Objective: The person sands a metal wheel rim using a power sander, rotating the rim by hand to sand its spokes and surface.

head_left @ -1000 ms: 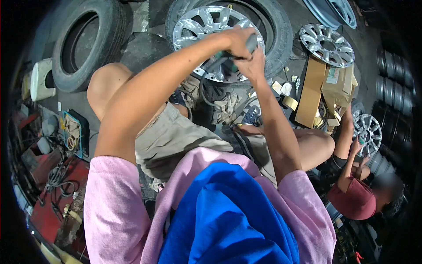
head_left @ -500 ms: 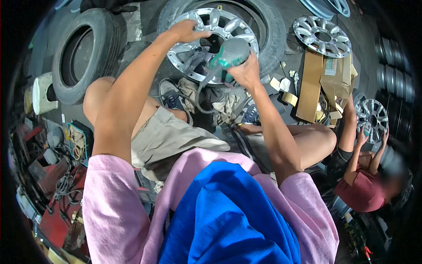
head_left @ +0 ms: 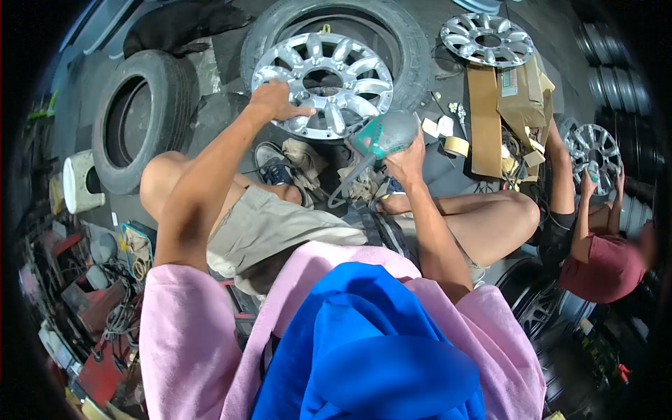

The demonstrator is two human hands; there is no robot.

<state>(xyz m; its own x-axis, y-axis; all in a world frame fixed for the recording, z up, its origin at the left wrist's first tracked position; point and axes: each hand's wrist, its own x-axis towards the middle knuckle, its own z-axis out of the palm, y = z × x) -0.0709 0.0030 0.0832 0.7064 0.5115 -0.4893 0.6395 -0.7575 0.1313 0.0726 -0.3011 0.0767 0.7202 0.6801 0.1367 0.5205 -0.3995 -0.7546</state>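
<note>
A silver alloy wheel point(head_left: 334, 120) with several spokes leans on a tire point(head_left: 413, 66) lying on the floor in front of me. My left hand point(head_left: 275, 102) grips the wheel's near left edge, thumb stretched over the spokes. In my right hand point(head_left: 406, 162) is a green and grey power sander point(head_left: 387, 134), its hose or cord hanging toward my feet. The sander is beside the wheel's near right edge; whether they touch I cannot tell. Crumpled cloth point(head_left: 304, 159) lies between my shoes.
Another tire point(head_left: 143, 122) stands at left near a white stool point(head_left: 82, 183). At right, a second wheel point(head_left: 488, 40) sits behind a cardboard box point(head_left: 521, 94), near a tape roll point(head_left: 456, 146). A co-worker in a red shirt point(head_left: 603, 269) holds another wheel point(head_left: 592, 148). Cables and tools clutter the lower left.
The sander has moved from over the wheel's face to its near right side. My left hand has shifted from the upper left to the near left edge. The view has shifted too.
</note>
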